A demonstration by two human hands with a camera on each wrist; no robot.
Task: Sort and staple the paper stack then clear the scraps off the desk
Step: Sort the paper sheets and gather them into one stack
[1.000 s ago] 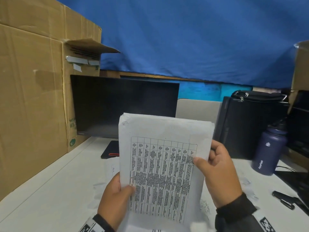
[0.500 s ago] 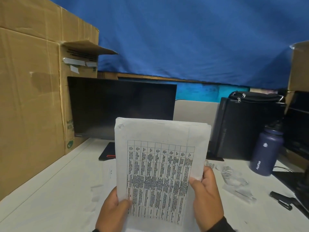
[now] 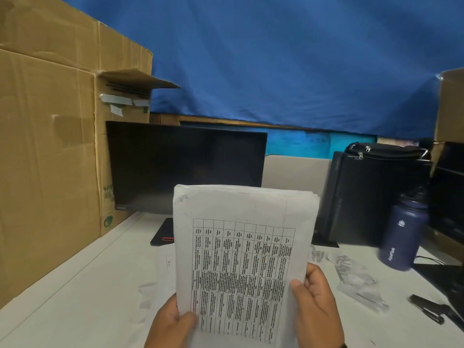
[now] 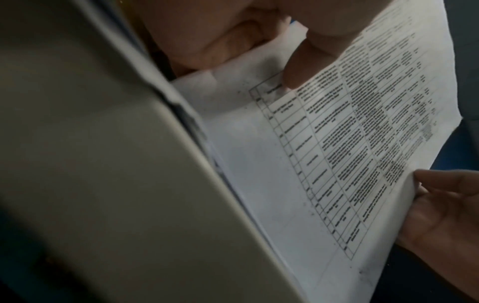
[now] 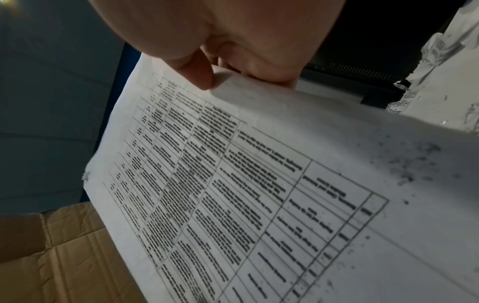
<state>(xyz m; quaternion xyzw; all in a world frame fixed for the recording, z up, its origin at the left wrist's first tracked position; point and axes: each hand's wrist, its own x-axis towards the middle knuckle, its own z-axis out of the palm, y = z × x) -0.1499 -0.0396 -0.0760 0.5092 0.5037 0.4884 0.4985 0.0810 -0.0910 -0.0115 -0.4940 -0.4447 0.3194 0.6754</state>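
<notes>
While I am watching through the head camera, both hands are holding the paper stack [image 3: 241, 247] upright above the table [image 3: 82, 297], its printed grid facing me. My left hand [image 3: 170, 325] is gripping the stack's lower left corner, thumb curled over the front sheet and fingers behind it. My right hand [image 3: 317, 307] is pinching the lower right edge, thumb lying on the front page and the other fingers wrapping behind; the right wrist view is showing the thumb pressing the sheet's edge. The sheets at the top right corner are fanning slightly, not flush.

Paper scraps [image 3: 351, 277] are lying crumpled on the table just to the right of my right hand, and beyond them, further right, a black stapler [image 3: 429, 308] is resting flat. A dark blue water bottle [image 3: 401, 234] is standing past the scraps, beside a black computer tower [image 3: 371, 197] carrying a black bag [image 3: 386, 149]. Behind the stack, a dark monitor [image 3: 185, 162] is standing, and large cardboard boxes [image 3: 50, 159] are rising to the left of my left hand. More flat sheets are lying on the table under the hands.
</notes>
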